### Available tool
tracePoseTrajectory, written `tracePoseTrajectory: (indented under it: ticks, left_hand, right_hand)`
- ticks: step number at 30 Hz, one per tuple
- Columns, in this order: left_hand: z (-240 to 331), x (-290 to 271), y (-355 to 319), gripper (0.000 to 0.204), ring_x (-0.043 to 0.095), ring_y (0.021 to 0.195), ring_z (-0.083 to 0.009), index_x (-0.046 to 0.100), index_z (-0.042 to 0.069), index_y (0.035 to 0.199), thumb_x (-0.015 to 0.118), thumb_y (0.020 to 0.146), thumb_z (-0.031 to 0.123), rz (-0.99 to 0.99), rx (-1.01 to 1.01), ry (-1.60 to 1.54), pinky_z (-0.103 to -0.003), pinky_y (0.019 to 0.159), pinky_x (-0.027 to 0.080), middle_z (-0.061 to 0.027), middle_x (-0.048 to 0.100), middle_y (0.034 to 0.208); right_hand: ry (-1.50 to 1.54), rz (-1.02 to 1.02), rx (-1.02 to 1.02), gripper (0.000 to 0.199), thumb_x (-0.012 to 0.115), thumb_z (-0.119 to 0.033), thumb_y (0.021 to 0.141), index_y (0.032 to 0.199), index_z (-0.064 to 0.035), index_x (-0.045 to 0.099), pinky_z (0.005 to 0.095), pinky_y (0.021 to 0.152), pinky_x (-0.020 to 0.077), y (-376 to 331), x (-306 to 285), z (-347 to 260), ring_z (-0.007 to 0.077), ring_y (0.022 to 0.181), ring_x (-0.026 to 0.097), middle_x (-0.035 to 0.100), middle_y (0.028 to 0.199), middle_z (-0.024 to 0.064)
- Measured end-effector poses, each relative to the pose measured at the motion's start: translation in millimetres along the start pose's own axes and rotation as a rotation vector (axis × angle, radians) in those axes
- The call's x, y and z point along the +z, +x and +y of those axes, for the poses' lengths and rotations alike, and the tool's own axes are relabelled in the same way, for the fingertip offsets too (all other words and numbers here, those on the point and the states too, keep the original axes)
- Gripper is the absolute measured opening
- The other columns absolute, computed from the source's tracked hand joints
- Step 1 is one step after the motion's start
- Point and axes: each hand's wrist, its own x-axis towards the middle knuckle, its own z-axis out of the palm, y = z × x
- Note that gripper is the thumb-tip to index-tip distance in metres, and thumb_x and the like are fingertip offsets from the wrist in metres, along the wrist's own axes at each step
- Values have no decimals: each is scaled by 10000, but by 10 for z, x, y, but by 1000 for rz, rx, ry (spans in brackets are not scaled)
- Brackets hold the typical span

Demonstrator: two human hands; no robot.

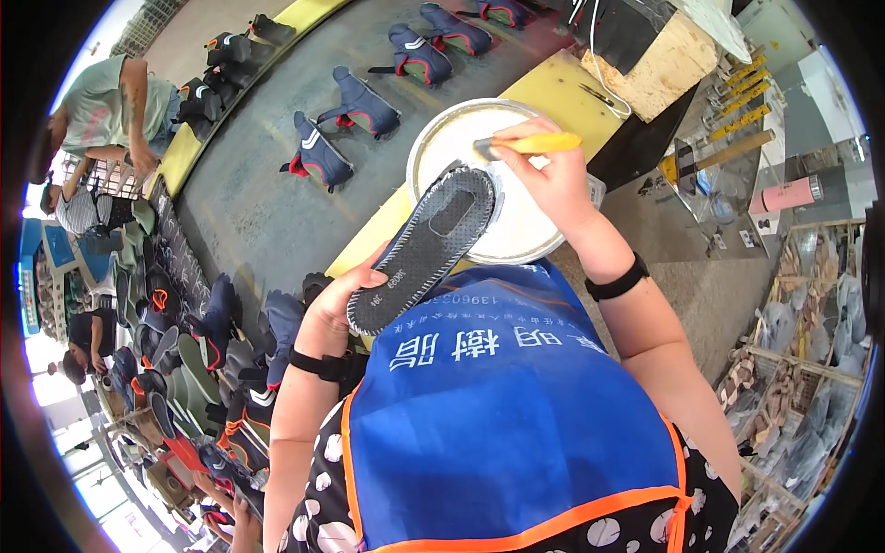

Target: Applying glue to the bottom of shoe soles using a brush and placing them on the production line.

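My left hand [343, 290] grips one end of a shoe upper [419, 249]. Its black stitched bottom faces up, with pale stitches along the edge, and it slants over the near left side of a round tub [413, 161] of white liquid. Pinched in the fingers of my right hand [558, 180] is a brush [548, 142] with a yellow handle. The bristles sit just beyond the far end of the upper, above the tub; whether they touch the upper I cannot tell.
Several navy shoe uppers [320, 152] with red trim stand in a row on the grey-green conveyor belt [258, 212], which has yellow edges. Left of me, soles and shoes [198, 369] are piled up. Another person [120, 111] works across the belt. Shelves [793, 369] stand at right.
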Motion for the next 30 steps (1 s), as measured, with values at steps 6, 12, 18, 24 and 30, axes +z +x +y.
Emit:
tracePoseTrajectory:
  ticks: [6, 12, 18, 24, 30]
  left_hand:
    - [-102, -248, 28, 816, 659, 1067, -244, 313, -22, 1495, 607, 766, 199, 27, -105, -115, -319, 926, 543, -200, 567, 1332]
    - [-117, -245, -15, 800, 652, 1080, -238, 313, -23, 1492, 602, 782, 207, -14, -88, -134, -319, 943, 532, -196, 556, 1345]
    - [-61, -121, -31, 830, 554, 1226, -227, 313, -21, 1494, 625, 769, 236, -6, -10, -29, -317, 1052, 432, -175, 502, 1409]
    - [-74, -67, -59, 922, 492, 1291, -231, 300, -7, 1506, 676, 722, 300, 0, 79, 48, -325, 1092, 380, -165, 469, 1440]
    - [-220, -326, -89, 778, 574, 1220, -283, 331, -13, 1485, 604, 825, 293, 162, 186, -91, -382, 1040, 465, -198, 535, 1368]
  right_hand:
    - [158, -341, -66, 135, 779, -77, 802, 932, -74, 744, 302, 746, 496, 25, 116, -178, 170, 860, 623, 680, 885, 31]
    - [-119, -183, 238, 121, 776, -143, 803, 893, -82, 722, 300, 662, 509, -1, -30, 176, 168, 713, 639, 700, 847, 51]
    - [32, 0, 230, 132, 758, -99, 800, 886, -22, 693, 285, 602, 517, 17, 143, 3, 154, 652, 657, 693, 816, 95]
    - [-522, -105, 273, 202, 693, -212, 812, 742, -44, 606, 391, 576, 499, -29, 217, -70, 318, 584, 636, 614, 616, 149]
    - [79, -273, 601, 170, 635, -72, 885, 762, -73, 518, 224, 460, 364, -133, 251, 37, 55, 505, 480, 536, 654, -18]
